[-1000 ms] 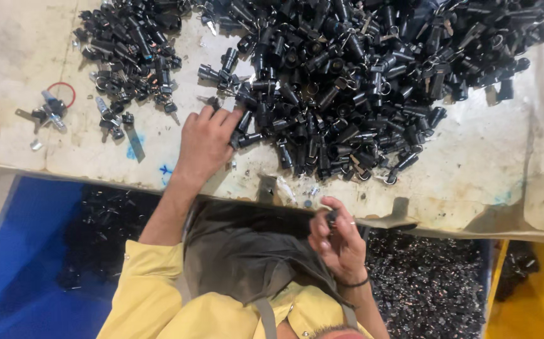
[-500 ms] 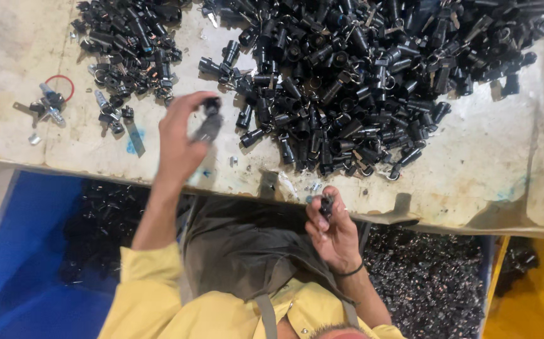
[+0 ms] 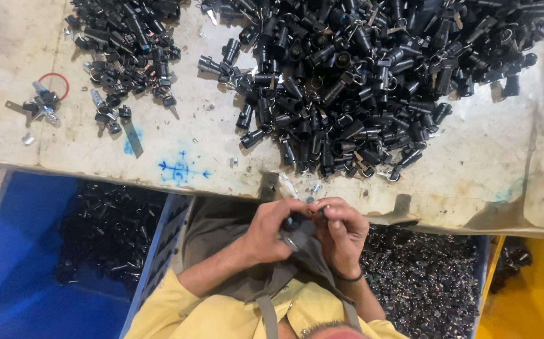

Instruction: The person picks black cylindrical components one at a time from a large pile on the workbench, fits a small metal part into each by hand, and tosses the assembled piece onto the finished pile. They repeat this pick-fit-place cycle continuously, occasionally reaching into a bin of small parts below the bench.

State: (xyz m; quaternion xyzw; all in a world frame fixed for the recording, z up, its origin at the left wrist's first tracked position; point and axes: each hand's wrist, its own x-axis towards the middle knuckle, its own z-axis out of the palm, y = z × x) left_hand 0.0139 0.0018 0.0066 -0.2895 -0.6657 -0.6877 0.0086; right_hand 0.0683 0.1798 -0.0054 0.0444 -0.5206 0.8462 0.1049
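Observation:
My left hand (image 3: pixel 272 229) and my right hand (image 3: pixel 341 229) meet over my lap, just below the table's front edge. Between their fingers sits a small black cylindrical part (image 3: pixel 297 223), held by the left hand, with the right fingertips closed on a small piece at its end. A large heap of similar black cylindrical parts (image 3: pixel 360 81) covers the table above my hands. A smaller heap (image 3: pixel 127 44) lies at the upper left.
The worn pale table (image 3: pixel 177 150) carries loose metal bits and a red ring (image 3: pixel 55 85) at the left. A blue crate (image 3: pixel 64 251) with black parts stands lower left. A bin of dark parts (image 3: pixel 429 282) is lower right, beside a yellow crate (image 3: pixel 535 295).
My left hand picked a black part off the table by the big heap and brought it down to my lap. Both hands have now come together on it.

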